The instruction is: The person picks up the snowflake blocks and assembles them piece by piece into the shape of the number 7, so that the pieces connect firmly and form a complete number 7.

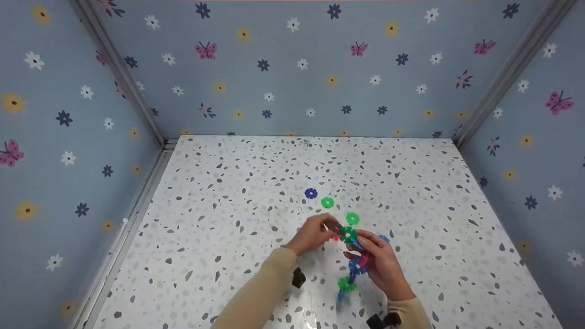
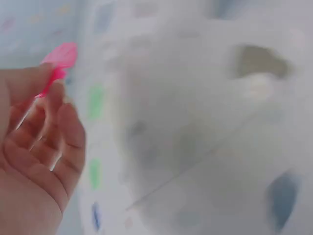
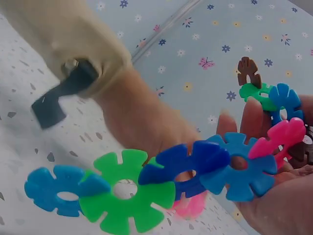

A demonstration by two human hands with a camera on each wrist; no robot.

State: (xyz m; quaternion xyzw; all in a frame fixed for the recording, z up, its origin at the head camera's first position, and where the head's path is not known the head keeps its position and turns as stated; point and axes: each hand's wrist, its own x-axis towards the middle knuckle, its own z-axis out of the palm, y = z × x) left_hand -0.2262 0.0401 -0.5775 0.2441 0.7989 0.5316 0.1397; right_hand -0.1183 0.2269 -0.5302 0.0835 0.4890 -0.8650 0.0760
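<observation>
Between thumb and fingertips, my left hand [image 1: 313, 235] pinches a pink notched plastic disc [image 2: 62, 56]. My right hand [image 1: 384, 267] holds a chain of interlocked notched discs; it hangs below the palm toward me. In the right wrist view, the chain's near part runs from a light blue disc [image 3: 54, 191] through a green disc [image 3: 127, 192] and a dark blue disc [image 3: 183, 169] to another blue disc [image 3: 239, 166]. A pink disc [image 3: 279, 142] joins it by the palm. Beyond the fingers, a brown disc [image 3: 248, 71] tops the far end. Both hands are close together.
Past the hands, a dark blue disc [image 1: 311, 193], a green disc [image 1: 327, 202] and a second green disc [image 1: 352, 218] lie loose on the speckled white table [image 1: 219, 183]. Part of a blue disc [image 1: 384, 238] shows behind the right hand. Flower-patterned panels [image 1: 292, 68] enclose the table.
</observation>
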